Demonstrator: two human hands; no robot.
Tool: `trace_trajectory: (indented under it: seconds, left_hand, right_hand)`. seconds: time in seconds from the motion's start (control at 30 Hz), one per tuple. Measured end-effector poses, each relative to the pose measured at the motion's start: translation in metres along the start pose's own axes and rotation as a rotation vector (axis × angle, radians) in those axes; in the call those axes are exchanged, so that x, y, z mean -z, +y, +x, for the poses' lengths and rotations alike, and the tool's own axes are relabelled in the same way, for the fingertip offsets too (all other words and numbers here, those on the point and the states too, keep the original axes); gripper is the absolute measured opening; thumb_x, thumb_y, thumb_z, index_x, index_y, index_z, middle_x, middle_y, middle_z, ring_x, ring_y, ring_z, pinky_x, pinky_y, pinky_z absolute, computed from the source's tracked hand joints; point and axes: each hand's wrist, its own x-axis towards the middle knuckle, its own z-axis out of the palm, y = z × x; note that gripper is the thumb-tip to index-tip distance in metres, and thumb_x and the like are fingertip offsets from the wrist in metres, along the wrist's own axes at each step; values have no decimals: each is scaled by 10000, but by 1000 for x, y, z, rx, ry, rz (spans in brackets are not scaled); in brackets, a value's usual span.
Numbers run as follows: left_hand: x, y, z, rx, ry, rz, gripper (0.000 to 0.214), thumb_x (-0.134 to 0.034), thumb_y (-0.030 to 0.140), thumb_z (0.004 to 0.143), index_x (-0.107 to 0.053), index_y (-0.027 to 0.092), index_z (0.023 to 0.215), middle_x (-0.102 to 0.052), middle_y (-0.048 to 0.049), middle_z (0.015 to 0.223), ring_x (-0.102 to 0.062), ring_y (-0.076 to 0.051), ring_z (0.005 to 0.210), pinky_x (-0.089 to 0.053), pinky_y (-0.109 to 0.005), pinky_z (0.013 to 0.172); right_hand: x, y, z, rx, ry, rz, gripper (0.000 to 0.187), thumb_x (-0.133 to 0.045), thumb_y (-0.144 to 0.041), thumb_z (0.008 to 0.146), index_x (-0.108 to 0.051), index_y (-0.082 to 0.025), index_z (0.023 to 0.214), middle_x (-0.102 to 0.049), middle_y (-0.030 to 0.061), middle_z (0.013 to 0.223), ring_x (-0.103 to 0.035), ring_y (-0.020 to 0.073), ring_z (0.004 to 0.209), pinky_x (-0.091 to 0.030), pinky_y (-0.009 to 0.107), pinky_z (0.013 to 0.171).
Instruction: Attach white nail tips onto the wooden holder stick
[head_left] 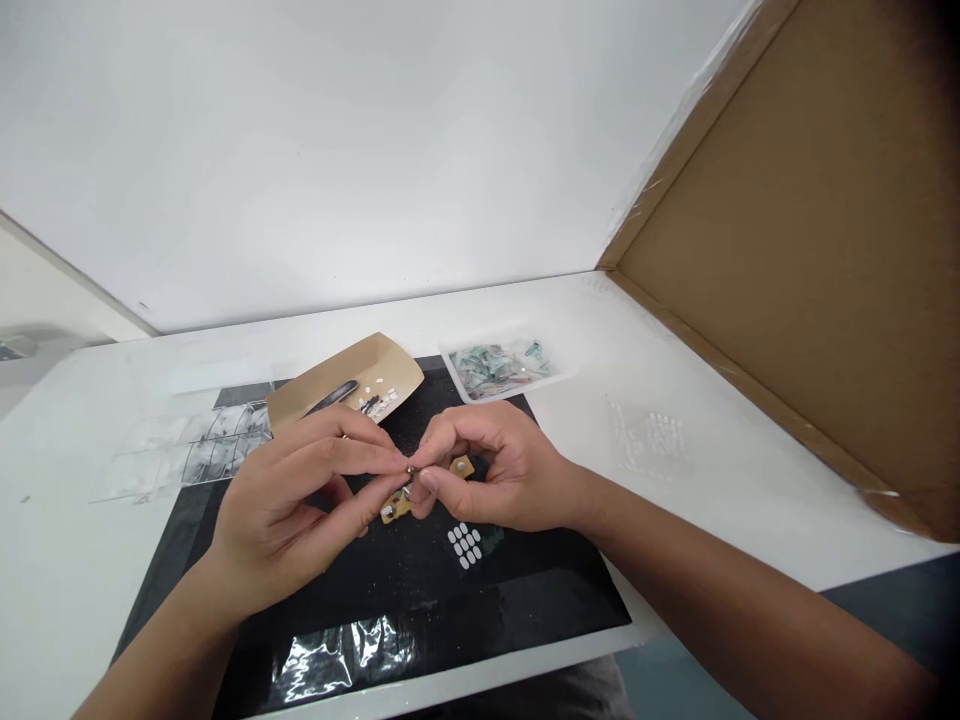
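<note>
Fine fingertip work in hand: left hand [296, 500] and right hand [499, 465] both pinch a tiny shiny metallic piece [410, 470], thumb against forefinger, tips nearly touching. It's held just above the glossy black rectangular mat [532, 595]. Looks like a handling/aligning step. My read: next move calls for a steady pinch and small finger adjustments; easy to drop.

Yellow flat material with silvery parts [397, 508] sits under the hands; fingers hide its middle, can't tell if one piece or two. White oval stickers [465, 546] just beside, toward the wearer.

Beyond: tan shallow tray [375, 352] with a dark slim tool [334, 397], and a translucent plastic tub [466, 399] of greenish packets. Clear divided plastic box [221, 440] off left. Main obstruction: own fingers covering the work.
</note>
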Motion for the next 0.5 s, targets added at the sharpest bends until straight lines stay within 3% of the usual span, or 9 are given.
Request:
trace_trajectory:
  seconds: [0.5]
  left_hand:
    - [8,1,0,-69,-49,-26,302,-706,-32,894,-748,197,1087,-740,-65,1044,-768,-174,882,-583,-181,483]
  right_hand:
    - [2,0,-2,-64,-77,179,131,-726,-263,991,-696,-139,1023,-792,70,857,-811,182,768,-631,260,655]
